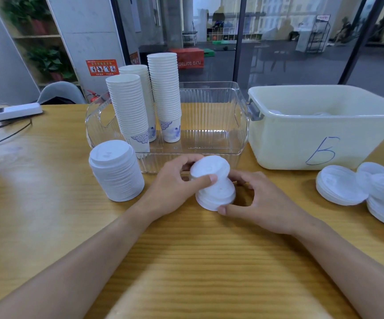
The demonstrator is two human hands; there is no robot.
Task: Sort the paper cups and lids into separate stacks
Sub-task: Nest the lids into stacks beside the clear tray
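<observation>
In front of me on the wooden table stands a short stack of white lids (pixel 217 194). My right hand (pixel 262 203) curls round its base, thumb at the front rim. My left hand (pixel 174 185) grips a tilted lid (pixel 209 169) above that stack, thumb across its front. A taller lid stack (pixel 117 171) stands to the left. Three tall stacks of white paper cups (pixel 163 95) stand in the left part of a clear plastic bin (pixel 211 134). Loose lids (pixel 340 185) lie in piles at the right.
A cream tub (pixel 289 143) marked with a blue letter sits right of the clear bin. A white power strip (pixel 17 110) and black cables lie at the far left. Glass walls and a chair stand behind the table.
</observation>
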